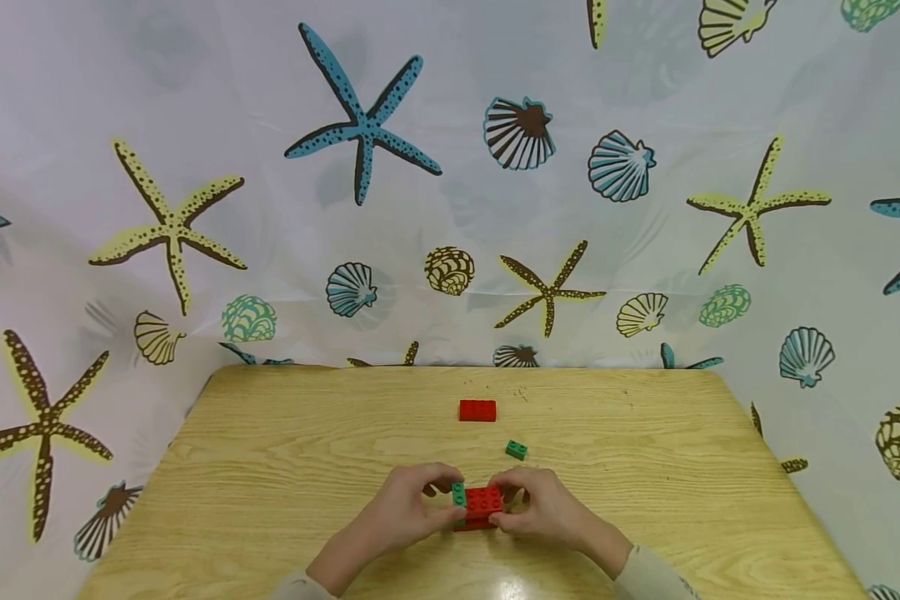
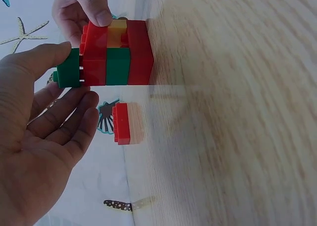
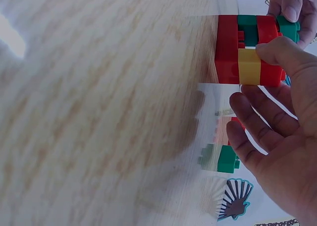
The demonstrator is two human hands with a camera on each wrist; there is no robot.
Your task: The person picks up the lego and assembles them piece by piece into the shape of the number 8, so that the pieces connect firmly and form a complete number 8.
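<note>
- white fabric backdrop printed with starfish and shells (image 1: 450, 217), the largest thing, fills the head view behind and on both sides; the wrist views catch only patches of it.
- pale wood-grain tabletop (image 1: 330, 433), wide below the backdrop; the head view alone shows its back edge from corner to corner.
- left hand (image 1: 412, 504), thumb and fingertips pinching the small green two-stud plastic brick (image 1: 458, 493) at the top of the build.
- right hand (image 1: 540, 504), thumb and fingers narrowed on the right end of the stack of red, green and yellow plastic bricks (image 2: 118, 62).
- the stack stands upright on the tabletop, between the two hands, near the front. the head view mostly gives its studded top; the wrist views give its layers.
- long red bottom brick (image 2: 140, 52) and long red upper brick (image 1: 483, 500), glossy, with round studs bare on the upper one beside the pinched green brick. the left wrist view shows red studs in a thin gap under that green brick.
- green middle brick (image 2: 118, 75) at the left end and yellow middle brick (image 3: 249, 70) at the right; the right wrist view shows the opening between them.
- loose red rectangular plastic brick (image 1: 477, 411), behind the stack, well apart.
- loose green two-stud plastic brick (image 1: 517, 450), nearer, beyond the right hand; seen in the head and right wrist views.
</note>
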